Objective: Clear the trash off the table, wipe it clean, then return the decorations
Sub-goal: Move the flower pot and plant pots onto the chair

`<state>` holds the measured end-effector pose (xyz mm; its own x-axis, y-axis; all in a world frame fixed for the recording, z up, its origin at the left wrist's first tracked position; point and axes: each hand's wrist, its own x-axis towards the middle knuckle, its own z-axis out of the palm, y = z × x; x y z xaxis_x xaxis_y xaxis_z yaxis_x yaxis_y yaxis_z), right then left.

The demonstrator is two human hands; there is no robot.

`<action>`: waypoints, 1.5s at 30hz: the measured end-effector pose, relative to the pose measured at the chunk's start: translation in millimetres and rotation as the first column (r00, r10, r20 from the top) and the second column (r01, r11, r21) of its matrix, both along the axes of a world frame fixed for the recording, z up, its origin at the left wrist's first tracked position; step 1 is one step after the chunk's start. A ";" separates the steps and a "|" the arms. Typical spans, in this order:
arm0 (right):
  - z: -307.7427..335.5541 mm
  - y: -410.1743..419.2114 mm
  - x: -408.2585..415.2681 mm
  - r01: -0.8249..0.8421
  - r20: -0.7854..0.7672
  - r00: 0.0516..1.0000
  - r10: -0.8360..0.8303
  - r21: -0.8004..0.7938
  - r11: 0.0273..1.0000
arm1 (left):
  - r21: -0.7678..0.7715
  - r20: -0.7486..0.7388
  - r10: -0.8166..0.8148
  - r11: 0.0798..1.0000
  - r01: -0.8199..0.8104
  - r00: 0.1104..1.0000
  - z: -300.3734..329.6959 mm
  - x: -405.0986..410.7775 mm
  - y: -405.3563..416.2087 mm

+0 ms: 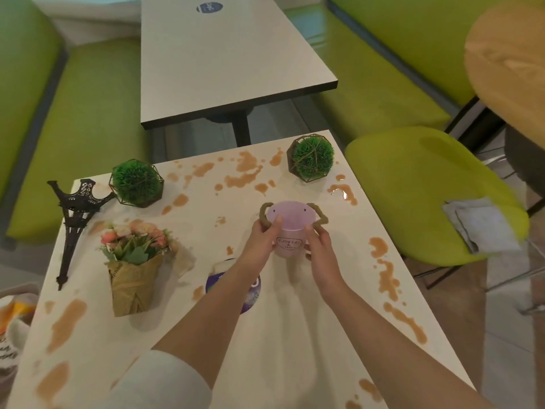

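At nine o'clock from my hands, the black Eiffel Tower model leans over the left edge of the table, its top toward me. Just right of it, at about ten o'clock, sits a green moss ball in a wire frame. Below that, at eight o'clock, a small flower bouquet wrapped in brown paper stands upright. Brown spilled liquid lies in patches across the tabletop, thick at twelve o'clock and along the right edge at three to five o'clock.

A round purple sticker shows partly under my left forearm. My left hand grips the left side of the pink bucket, fingers curled round its wall and thumb at the rim beside one rope handle. My right hand holds the bucket's right side the same way, fingers wrapped about it below the other handle. Whether the bucket touches the table I cannot tell.

At one o'clock a second moss ball in a wire frame sits near the far right corner. At three o'clock, off the table, a grey cloth lies on a green chair.
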<state>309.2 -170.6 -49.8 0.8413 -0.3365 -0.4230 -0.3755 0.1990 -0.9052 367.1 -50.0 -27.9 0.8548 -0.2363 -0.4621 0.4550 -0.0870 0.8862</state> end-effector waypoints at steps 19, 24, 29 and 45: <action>20.3 52.4 -10.2 0.163 -0.150 0.972 -0.180 -0.117 0.980 | 0.201 0.118 0.065 0.976 -0.087 0.991 -2.8 -24.3 69.6; 13.9 93.3 -32.3 0.108 -0.258 0.959 -0.119 -0.056 0.993 | 0.254 0.221 0.210 0.930 -0.264 0.952 -5.8 -38.5 109.5; 8.0 148.2 -28.9 -0.084 -0.265 0.963 0.054 -0.105 0.991 | 0.288 0.349 0.297 0.869 -0.403 0.889 -5.3 -53.5 169.8; 8.0 283.8 8.1 -0.473 -0.277 0.857 0.434 -0.094 0.876 | 0.493 0.044 0.269 0.832 -0.255 0.962 -18.6 -45.2 289.3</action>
<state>317.3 113.2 -41.8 0.7952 -0.0194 -0.6060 -0.5990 -0.1805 -0.7802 321.9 239.3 -46.5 0.8384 0.2573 -0.4805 0.5450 -0.3804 0.7472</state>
